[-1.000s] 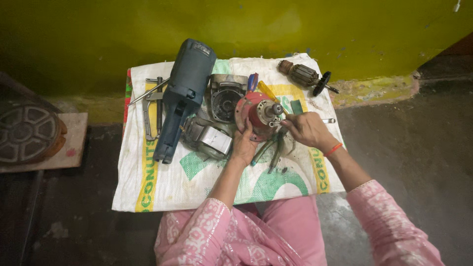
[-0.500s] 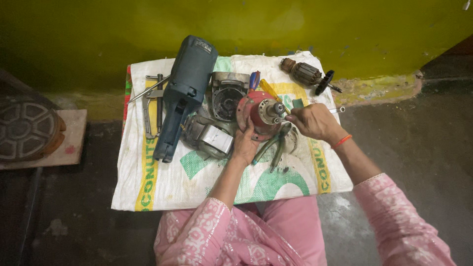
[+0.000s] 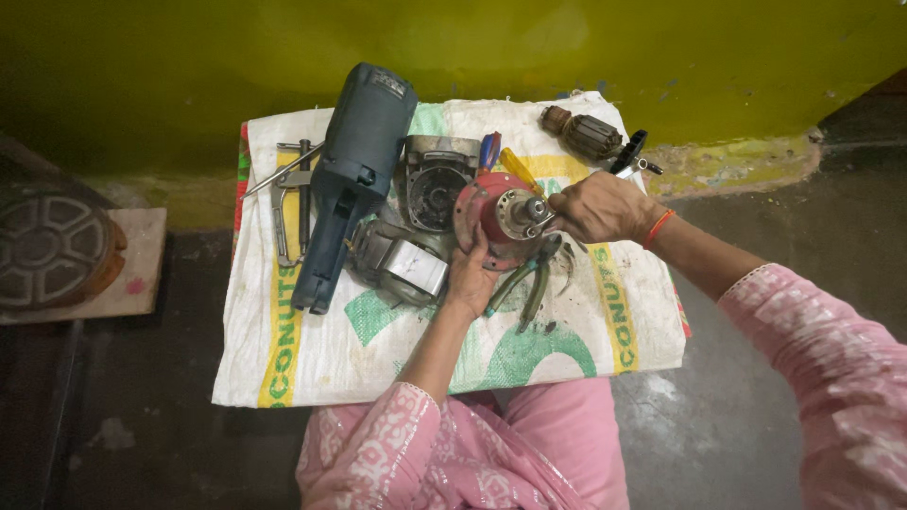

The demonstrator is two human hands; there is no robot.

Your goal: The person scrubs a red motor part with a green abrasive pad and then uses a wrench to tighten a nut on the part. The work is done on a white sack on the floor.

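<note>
My left hand [image 3: 470,276] grips the lower rim of a round red gear housing [image 3: 491,219] held above a white woven sack [image 3: 312,349]. A silver hub [image 3: 521,212] sticks out of the housing's middle. The fingers of my right hand [image 3: 597,208] close on that hub from the right. Green-handled pliers [image 3: 521,285] lie on the sack just below the housing. A blue power tool body [image 3: 351,170] lies to the left, with a grey metal casing [image 3: 435,179] and a stator part [image 3: 402,264] beside it.
A copper-wound armature [image 3: 588,135] rests at the sack's far right corner. Screwdrivers with blue and yellow handles [image 3: 505,161] lie behind the housing. A metal puller [image 3: 288,194] lies at the left. A dark round disc [image 3: 47,250] sits on a board on the floor. A yellow-green wall [image 3: 453,47] rises behind.
My hands and the red housing stay in nearly the same place on the sack. My right hand's fingers have shifted slightly around the hub.
</note>
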